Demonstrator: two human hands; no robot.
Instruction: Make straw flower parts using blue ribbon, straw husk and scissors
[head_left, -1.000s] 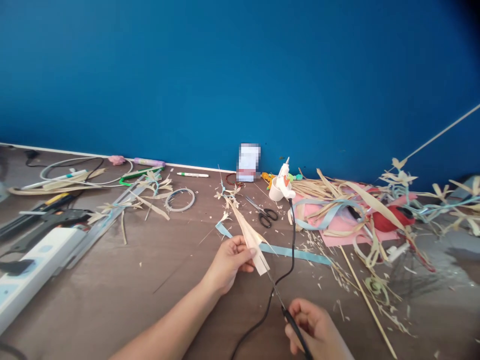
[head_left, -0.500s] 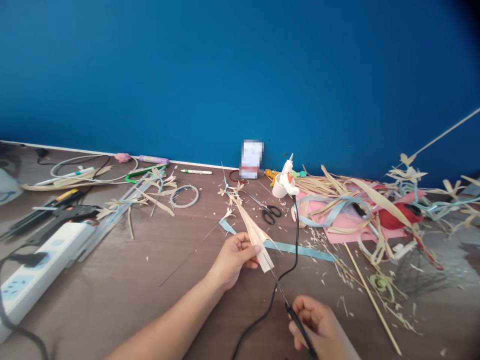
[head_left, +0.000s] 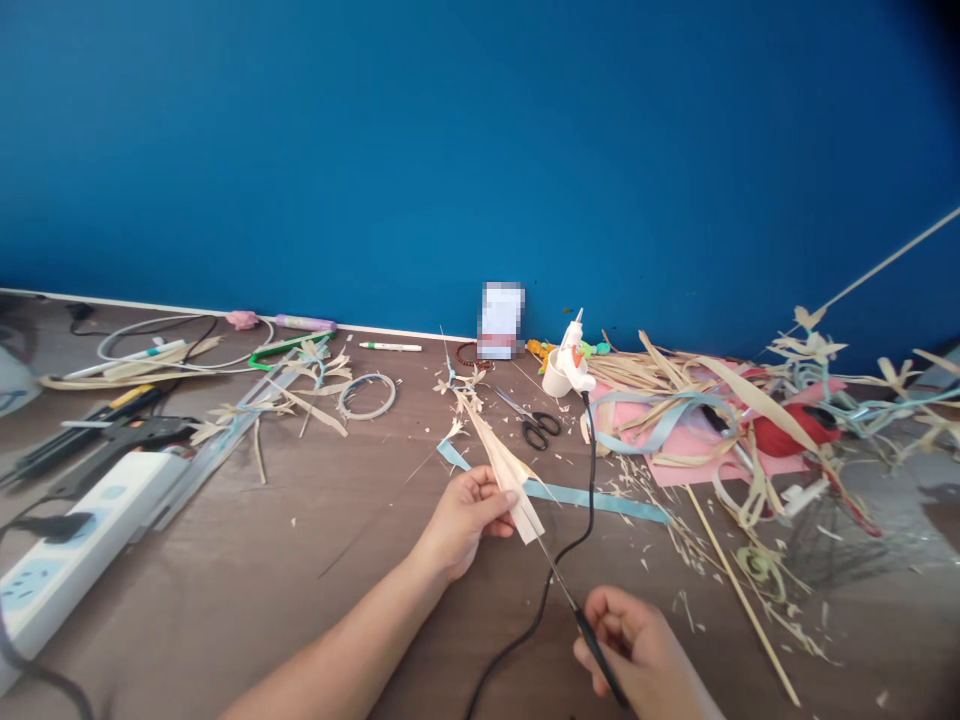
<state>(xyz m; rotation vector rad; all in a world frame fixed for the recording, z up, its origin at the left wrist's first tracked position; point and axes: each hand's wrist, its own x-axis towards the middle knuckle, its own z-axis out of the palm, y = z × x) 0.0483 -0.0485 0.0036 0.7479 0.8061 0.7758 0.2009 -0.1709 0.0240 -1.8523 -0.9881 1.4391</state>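
My left hand pinches a long pale folded leaf strip near its lower end; the strip points away from me across the brown table. My right hand is closed round the black handle of a thin pointed tool. The tool's metal tip reaches up to the strip's lower end. A light blue ribbon lies flat under the strip.
A white glue gun stands in a cup, its black cord running toward me between my hands. Black scissors lie behind the strip. Leaf strips and pink paper clutter the right. A power strip, rulers and pens lie left.
Hands and strip keep almost the same pose; the view shifted slightly. My right hand sits a little lower in the frame than half a second ago.
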